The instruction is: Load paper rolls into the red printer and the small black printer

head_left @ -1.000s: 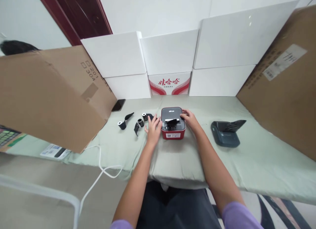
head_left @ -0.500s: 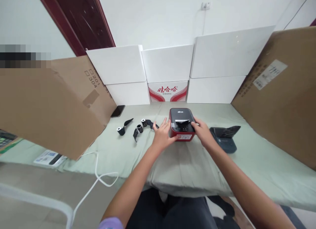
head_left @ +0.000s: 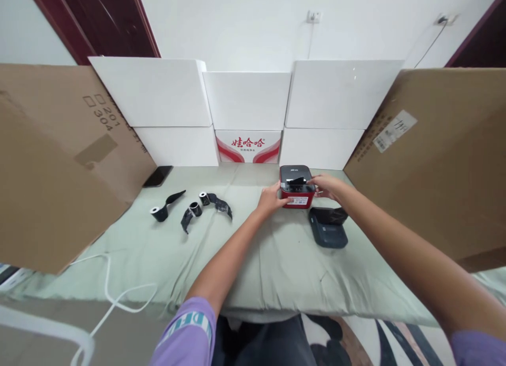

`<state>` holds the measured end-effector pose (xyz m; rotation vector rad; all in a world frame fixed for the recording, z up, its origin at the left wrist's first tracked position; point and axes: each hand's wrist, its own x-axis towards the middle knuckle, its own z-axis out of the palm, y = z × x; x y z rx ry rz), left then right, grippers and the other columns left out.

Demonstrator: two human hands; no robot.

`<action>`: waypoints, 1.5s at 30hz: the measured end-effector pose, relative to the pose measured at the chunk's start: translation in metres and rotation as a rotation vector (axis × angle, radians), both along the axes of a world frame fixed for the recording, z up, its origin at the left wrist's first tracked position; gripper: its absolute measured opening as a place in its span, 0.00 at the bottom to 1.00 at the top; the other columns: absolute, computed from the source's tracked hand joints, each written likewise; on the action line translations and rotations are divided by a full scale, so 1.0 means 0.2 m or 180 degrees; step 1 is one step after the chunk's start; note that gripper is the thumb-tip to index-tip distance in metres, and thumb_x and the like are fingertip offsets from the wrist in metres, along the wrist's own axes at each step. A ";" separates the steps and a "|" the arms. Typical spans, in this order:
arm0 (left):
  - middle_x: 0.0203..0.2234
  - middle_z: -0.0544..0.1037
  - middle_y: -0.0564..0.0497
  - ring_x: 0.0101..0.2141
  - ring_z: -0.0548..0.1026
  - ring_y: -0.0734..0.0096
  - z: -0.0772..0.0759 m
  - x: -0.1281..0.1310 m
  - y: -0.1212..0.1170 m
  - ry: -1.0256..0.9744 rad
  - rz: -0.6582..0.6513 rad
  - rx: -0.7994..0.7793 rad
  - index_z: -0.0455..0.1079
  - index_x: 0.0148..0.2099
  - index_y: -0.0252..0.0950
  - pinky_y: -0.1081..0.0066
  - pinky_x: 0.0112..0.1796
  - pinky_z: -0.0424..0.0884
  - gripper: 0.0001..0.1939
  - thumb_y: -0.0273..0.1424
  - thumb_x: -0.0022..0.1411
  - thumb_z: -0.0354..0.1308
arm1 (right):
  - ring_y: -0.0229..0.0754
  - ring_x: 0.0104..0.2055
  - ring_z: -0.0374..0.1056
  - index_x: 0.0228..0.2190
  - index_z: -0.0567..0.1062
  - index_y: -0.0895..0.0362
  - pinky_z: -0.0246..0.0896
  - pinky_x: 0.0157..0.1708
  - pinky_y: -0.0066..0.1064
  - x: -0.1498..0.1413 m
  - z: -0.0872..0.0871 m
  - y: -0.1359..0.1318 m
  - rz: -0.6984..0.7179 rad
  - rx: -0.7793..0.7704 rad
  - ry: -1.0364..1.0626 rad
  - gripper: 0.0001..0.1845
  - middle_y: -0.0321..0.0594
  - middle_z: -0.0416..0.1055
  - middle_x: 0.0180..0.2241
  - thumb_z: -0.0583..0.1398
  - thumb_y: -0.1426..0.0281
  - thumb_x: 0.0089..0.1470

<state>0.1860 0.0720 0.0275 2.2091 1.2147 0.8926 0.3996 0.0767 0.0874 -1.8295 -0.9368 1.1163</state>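
A red and black box-shaped printer (head_left: 298, 188), with a dark strip of paper sticking up from its top, stands upright on the green cloth. My left hand (head_left: 272, 198) grips its left side, thumb across the red front. On the right side, my right hand (head_left: 326, 187) closes around the edge near the paper slot, its fingers partly hidden. Just in front and to the right lies a dark flat device (head_left: 328, 231) with its lid raised. Left of my hands are a black roll (head_left: 159, 213) and two smaller rolls (head_left: 195, 209), each trailing dark strips.
White boxes (head_left: 249, 100) are stacked along the back. Large cardboard boxes flank the table, one on the left (head_left: 59, 171) and one on the right (head_left: 435, 187). A phone (head_left: 158, 176) lies at the back left, and a white cable (head_left: 108, 282) hangs over the front edge.
The printer has moved back and to the right on the cloth with both hands on it, now behind the dark device. The view has turned right.
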 end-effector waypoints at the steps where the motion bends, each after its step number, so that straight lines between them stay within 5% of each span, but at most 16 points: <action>1: 0.62 0.72 0.44 0.61 0.71 0.49 -0.01 0.01 0.00 0.0039 0.0020 -0.0038 0.64 0.67 0.43 0.55 0.60 0.66 0.38 0.44 0.57 0.67 | 0.33 0.19 0.53 0.28 0.75 0.56 0.67 0.29 0.39 0.01 0.00 0.00 0.0009 -0.0069 0.0002 0.06 0.32 0.66 0.20 0.66 0.77 0.46; 6: 0.70 0.58 0.39 0.68 0.58 0.48 -0.07 0.03 -0.13 0.0189 0.0468 0.0086 0.54 0.72 0.39 0.49 0.64 0.57 0.41 0.46 0.63 0.61 | 0.41 0.27 0.70 0.35 0.78 0.60 0.64 0.39 0.42 0.21 0.07 -0.13 0.0016 0.0176 0.0253 0.07 0.50 0.79 0.37 0.61 0.71 0.57; 8: 0.72 0.53 0.39 0.70 0.53 0.48 -0.10 0.05 -0.25 0.0155 0.0586 0.0359 0.52 0.73 0.38 0.49 0.66 0.54 0.39 0.47 0.66 0.57 | 0.43 0.34 0.73 0.38 0.78 0.57 0.63 0.45 0.42 0.32 0.03 -0.25 -0.0214 0.0422 0.0195 0.09 0.50 0.78 0.47 0.58 0.68 0.60; 11: 0.73 0.44 0.34 0.69 0.57 0.45 -0.15 0.11 -0.41 0.0225 0.0079 0.0468 0.54 0.72 0.34 0.51 0.64 0.59 0.43 0.53 0.63 0.57 | 0.45 0.42 0.74 0.34 0.79 0.54 0.64 0.49 0.42 0.39 -0.18 -0.47 -0.0834 0.0875 0.0427 0.11 0.47 0.79 0.46 0.57 0.66 0.60; 14: 0.73 0.34 0.29 0.68 0.57 0.40 -0.18 0.17 -0.49 0.0264 -0.0182 0.0439 0.51 0.72 0.30 0.50 0.63 0.61 0.54 0.60 0.57 0.59 | 0.49 0.44 0.76 0.32 0.79 0.52 0.69 0.47 0.41 0.31 -0.43 -0.64 -0.0879 0.0910 0.0929 0.13 0.43 0.81 0.39 0.56 0.61 0.57; 18: 0.73 0.41 0.33 0.70 0.52 0.46 -0.19 0.18 -0.51 0.0253 -0.0199 0.0244 0.48 0.74 0.32 0.51 0.65 0.57 0.49 0.58 0.62 0.55 | 0.50 0.46 0.75 0.36 0.80 0.52 0.69 0.48 0.39 0.15 -0.60 -0.74 -0.0992 0.1380 0.0545 0.16 0.36 0.81 0.38 0.60 0.56 0.52; 22: 0.71 0.54 0.39 0.70 0.56 0.56 -0.21 0.14 -0.49 0.0181 -0.0502 -0.0380 0.46 0.75 0.35 0.54 0.66 0.57 0.40 0.52 0.70 0.45 | 0.49 0.49 0.74 0.37 0.81 0.54 0.67 0.52 0.38 0.10 -0.59 -0.75 -0.0948 0.1671 0.0283 0.21 0.37 0.81 0.42 0.61 0.52 0.52; 31: 0.70 0.58 0.38 0.70 0.56 0.57 -0.24 0.13 -0.45 0.0081 -0.0261 -0.0266 0.54 0.72 0.32 0.52 0.65 0.57 0.33 0.45 0.74 0.40 | 0.48 0.53 0.71 0.40 0.81 0.55 0.60 0.59 0.39 0.07 -0.59 -0.76 -0.1046 0.1783 -0.0159 0.24 0.39 0.80 0.46 0.57 0.51 0.55; 39: 0.67 0.64 0.42 0.67 0.62 0.61 -0.24 0.16 -0.51 0.0391 -0.0987 -0.0219 0.57 0.71 0.37 0.56 0.67 0.53 0.33 0.49 0.71 0.46 | 0.46 0.43 0.73 0.33 0.79 0.57 0.66 0.47 0.37 0.02 -0.58 -0.76 -0.1394 0.1543 0.0022 0.26 0.39 0.80 0.35 0.57 0.47 0.53; 45: 0.66 0.66 0.40 0.64 0.67 0.56 -0.16 -0.05 -0.55 0.0347 -0.0620 -0.0247 0.58 0.70 0.34 0.56 0.66 0.58 0.33 0.44 0.68 0.53 | 0.46 0.55 0.72 0.45 0.79 0.54 0.64 0.57 0.37 -0.23 -0.55 -0.76 -0.0861 0.1910 0.0584 0.25 0.39 0.79 0.50 0.55 0.50 0.58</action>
